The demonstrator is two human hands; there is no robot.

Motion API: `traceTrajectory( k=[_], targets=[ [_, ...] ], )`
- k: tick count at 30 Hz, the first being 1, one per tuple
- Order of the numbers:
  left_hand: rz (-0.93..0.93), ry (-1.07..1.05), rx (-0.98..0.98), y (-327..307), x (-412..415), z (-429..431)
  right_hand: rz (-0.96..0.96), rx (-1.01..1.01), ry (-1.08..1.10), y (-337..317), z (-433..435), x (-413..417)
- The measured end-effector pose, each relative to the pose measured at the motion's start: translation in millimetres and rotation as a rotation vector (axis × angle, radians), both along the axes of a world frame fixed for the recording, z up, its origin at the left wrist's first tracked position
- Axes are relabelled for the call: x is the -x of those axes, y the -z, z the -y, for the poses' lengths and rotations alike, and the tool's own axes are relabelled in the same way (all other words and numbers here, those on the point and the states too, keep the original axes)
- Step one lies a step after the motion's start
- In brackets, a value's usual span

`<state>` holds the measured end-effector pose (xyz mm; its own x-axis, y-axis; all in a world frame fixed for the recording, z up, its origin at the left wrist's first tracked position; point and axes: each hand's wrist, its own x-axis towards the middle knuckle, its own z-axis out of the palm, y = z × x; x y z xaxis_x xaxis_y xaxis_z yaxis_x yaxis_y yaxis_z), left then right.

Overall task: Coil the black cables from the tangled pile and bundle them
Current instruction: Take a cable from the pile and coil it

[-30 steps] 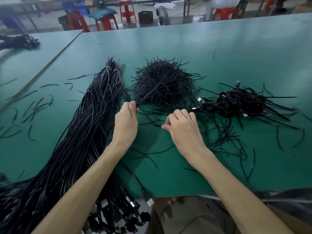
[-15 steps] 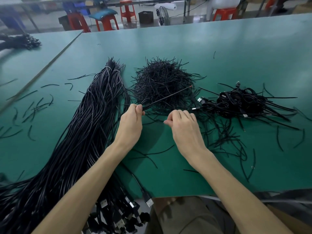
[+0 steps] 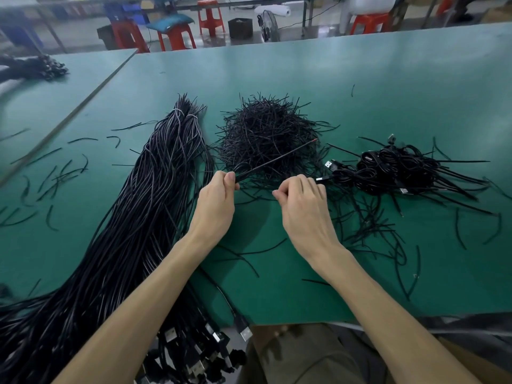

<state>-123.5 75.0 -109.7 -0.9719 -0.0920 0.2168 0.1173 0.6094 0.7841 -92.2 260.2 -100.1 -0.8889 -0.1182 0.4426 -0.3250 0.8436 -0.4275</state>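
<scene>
A long sheaf of black cables [image 3: 144,206] lies on the left of the green table [image 3: 360,87], its USB plugs [image 3: 194,350] hanging over the near edge. My left hand [image 3: 214,206] pinches one black cable end [image 3: 277,159], which points up and right with a red tip over the heap of short black ties [image 3: 266,134]. My right hand [image 3: 302,206] hovers beside it, fingers curled, thumb against forefinger. A thin black strand [image 3: 257,200] seems to lead out of that pinch. Coiled, tied cables [image 3: 396,167] lie at the right.
Loose black ties [image 3: 55,173] are scattered on the table's left and right parts. A seam to a second table [image 3: 83,101] runs along the left, with another black bundle [image 3: 33,69] on it. Red stools [image 3: 177,37] and a fan stand beyond the far edge.
My left hand has risen slightly and pulled a cable end free, so that it now sticks out up and right over the tie heap. My right hand has shifted a little forward.
</scene>
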Motion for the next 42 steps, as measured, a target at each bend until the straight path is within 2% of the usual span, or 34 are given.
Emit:
traceTrajectory(
  k=[12, 24, 29, 32, 37, 42],
  targets=[
    [-0.022, 0.003, -0.004, -0.7, -0.8, -1.4, -0.132, 0.045, -0.168, -1.0, -0.6, -2.1],
    [-0.039, 0.002, 0.019, 0.1, -1.1, -1.6, -0.193, 0.16, -0.22, -2.8, -2.1, -4.1],
    [-0.016, -0.037, -0.129, -4.6, 3.6, -1.6, -0.259, 0.292, -0.228, -6.0, -3.8, -8.3],
    [-0.008, 0.052, -0.239, -9.7, 2.2, -2.9, -0.272, 0.367, -0.204, -7.5, -4.8, -9.7],
    [0.094, 0.347, -0.364, -15.4, -8.8, -13.4, -0.225, 0.329, -0.225, -7.1, -3.8, -8.6],
    [0.166, 0.412, -0.47, -20.9, -13.0, -15.3, -0.183, 0.294, -0.212, -5.4, -3.3, -6.7]
  ],
)
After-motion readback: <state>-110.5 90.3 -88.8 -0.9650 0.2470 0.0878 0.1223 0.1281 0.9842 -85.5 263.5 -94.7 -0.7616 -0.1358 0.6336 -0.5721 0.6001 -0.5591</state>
